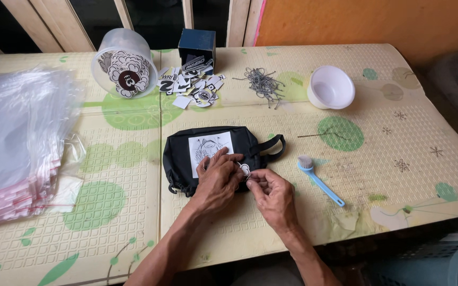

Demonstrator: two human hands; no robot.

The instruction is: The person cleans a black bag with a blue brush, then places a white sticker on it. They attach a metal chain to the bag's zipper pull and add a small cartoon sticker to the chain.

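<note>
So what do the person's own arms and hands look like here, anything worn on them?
Both arms are bare as far as the picture shows: no sleeves visible. The left hand and right hand wear no gloves, and no watch, ring or wristband shows. Both forearms are lean, entering from the bottom edge.

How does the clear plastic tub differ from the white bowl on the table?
The clear tub lies on its side, while the white bowl stands upright. The tub is see-through and holds round stickers; the bowl is opaque white and looks empty. The tub sits far left, the bowl far right. Both are round plastic containers resting on the table.
</note>
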